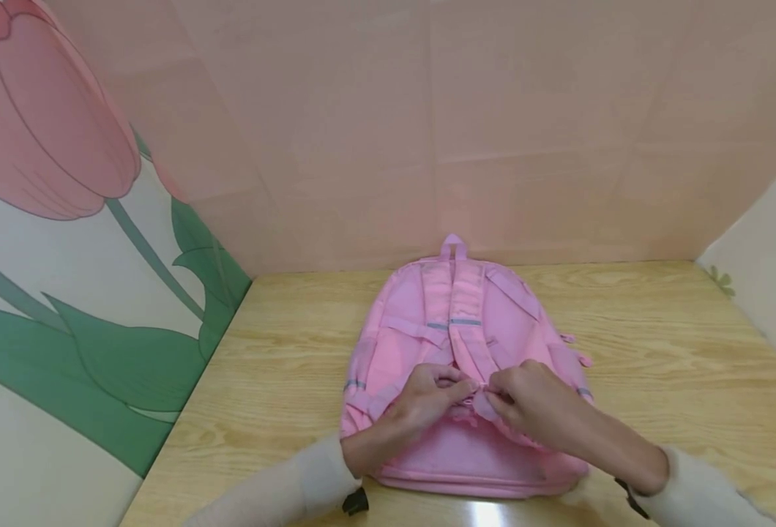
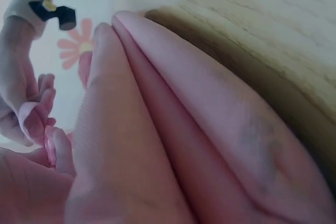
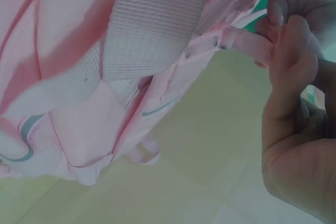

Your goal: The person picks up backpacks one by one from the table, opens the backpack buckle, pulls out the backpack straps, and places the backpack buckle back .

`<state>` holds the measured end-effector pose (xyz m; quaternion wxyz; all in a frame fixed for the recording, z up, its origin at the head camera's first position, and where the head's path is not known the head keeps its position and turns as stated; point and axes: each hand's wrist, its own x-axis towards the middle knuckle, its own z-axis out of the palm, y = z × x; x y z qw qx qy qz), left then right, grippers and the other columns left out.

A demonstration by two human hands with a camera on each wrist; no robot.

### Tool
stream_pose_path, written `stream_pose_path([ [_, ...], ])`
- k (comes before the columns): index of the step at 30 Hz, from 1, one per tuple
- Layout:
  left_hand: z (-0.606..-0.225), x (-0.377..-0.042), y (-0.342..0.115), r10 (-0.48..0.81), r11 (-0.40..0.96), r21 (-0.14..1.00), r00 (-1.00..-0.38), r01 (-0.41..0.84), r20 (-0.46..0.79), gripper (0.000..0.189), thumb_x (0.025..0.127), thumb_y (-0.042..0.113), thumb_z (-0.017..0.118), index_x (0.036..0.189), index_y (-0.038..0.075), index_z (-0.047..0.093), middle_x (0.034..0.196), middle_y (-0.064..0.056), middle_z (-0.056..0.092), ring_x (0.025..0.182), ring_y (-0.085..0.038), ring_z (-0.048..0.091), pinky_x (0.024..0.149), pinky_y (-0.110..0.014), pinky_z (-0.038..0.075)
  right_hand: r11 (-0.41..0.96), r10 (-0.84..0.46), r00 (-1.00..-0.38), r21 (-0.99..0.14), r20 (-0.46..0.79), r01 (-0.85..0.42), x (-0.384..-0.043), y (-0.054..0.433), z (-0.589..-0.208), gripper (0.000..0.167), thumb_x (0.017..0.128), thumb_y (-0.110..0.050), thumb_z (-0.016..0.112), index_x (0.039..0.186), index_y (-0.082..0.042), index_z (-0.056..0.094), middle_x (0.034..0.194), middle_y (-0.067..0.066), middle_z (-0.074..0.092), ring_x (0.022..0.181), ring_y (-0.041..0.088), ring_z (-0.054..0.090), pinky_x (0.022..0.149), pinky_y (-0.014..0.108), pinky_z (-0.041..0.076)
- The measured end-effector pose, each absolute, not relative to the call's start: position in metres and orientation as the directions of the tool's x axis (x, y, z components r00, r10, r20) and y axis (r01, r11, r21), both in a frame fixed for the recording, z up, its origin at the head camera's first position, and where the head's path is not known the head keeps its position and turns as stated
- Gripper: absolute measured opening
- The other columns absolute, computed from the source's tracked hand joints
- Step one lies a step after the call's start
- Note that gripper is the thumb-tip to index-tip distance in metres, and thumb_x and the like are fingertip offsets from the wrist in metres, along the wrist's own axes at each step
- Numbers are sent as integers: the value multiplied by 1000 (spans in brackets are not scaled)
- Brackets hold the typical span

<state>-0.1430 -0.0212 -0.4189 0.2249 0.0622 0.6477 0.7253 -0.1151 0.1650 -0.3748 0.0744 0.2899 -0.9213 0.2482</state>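
A pink backpack (image 1: pixel 408 366) lies on the table with its padded shoulder straps (image 1: pixel 467 293) facing up. Over its lower middle, my two hands meet fingertip to fingertip. The left hand (image 1: pixel 424 399) pinches a small pink strap piece between thumb and fingers. Close beside it, the right hand (image 1: pixel 533 402) pinches a pink strap (image 3: pixel 247 43), its fingers curled. A loop of pink webbing (image 2: pixel 30 119) shows at the right hand in the left wrist view. Whether a buckle joins the pieces is hidden by the fingers.
The wooden table (image 1: pixel 282 329) extends on both sides of the backpack. A pinkish covered wall (image 1: pixel 335 146) rises behind it. At left stands a panel painted with a tulip (image 1: pixel 65 110); a pale wall (image 1: pixel 770 241) is at right.
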Motion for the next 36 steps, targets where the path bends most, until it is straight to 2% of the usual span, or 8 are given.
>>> stream_pose_path([
  [6, -421, -140, -19, 413, -39, 987, -902, -156, -126, 11, 90, -1, 68, 96, -10, 70, 85, -16, 74, 62, -17, 69, 70, -43, 66, 742, -475, -868, -465, 145, -483, -118, 167, -368, 37, 87, -11, 68, 57, -22, 51, 50, -18, 37, 46, -6, 32, 39, 13, 28],
  [9, -420, -138, -19, 412, -28, 990, -904, -141, -117, 10, 90, -2, 68, 96, -10, 70, 85, -14, 74, 61, -14, 67, 71, -43, 66, 739, -483, -870, -487, 101, -467, -118, 167, -367, 39, 87, -13, 69, 55, -22, 49, 49, -18, 34, 45, -5, 31, 39, 13, 28],
  [15, -420, -134, -18, 396, -44, 991, -913, -127, -99, 10, 88, -4, 68, 95, -11, 70, 83, -15, 73, 62, -13, 66, 73, -46, 65, 706, -501, -865, -569, 20, -422, -120, 170, -364, 34, 90, -12, 69, 59, -21, 58, 51, -17, 46, 46, -4, 40, 39, 14, 35],
  [17, -419, -133, -19, 398, -42, 992, -913, -123, -96, 10, 88, -4, 68, 95, -12, 70, 84, -16, 73, 63, -12, 66, 73, -45, 65, 691, -508, -861, -581, 34, -431, -120, 170, -365, 33, 90, -10, 68, 60, -21, 59, 51, -18, 47, 46, -4, 40, 39, 14, 35],
  [24, -415, -134, -21, 421, -46, 987, -899, -156, -123, 12, 91, -1, 67, 97, -12, 68, 87, -15, 73, 62, -15, 67, 75, -46, 65, 651, -495, -848, -565, 190, -507, -117, 167, -371, 37, 80, -1, 68, 58, -23, 48, 51, -21, 30, 48, -7, 31, 41, 12, 30],
  [30, -414, -134, -21, 413, -70, 983, -902, -168, -124, 13, 92, -1, 66, 96, -14, 68, 88, -20, 73, 63, -23, 69, 74, -50, 64, 635, -485, -831, -545, 272, -548, -117, 165, -374, 37, 75, 3, 67, 59, -23, 47, 50, -24, 30, 46, -11, 29, 38, 12, 27],
  [36, -413, -134, -22, 417, -93, 979, -900, -182, -128, 14, 92, -2, 65, 97, -15, 67, 89, -23, 73, 62, -21, 70, 74, -52, 63, 625, -487, -805, -508, 340, -593, -116, 162, -377, 39, 73, 5, 66, 59, -24, 46, 51, -25, 30, 48, -14, 26, 36, 9, 23],
])
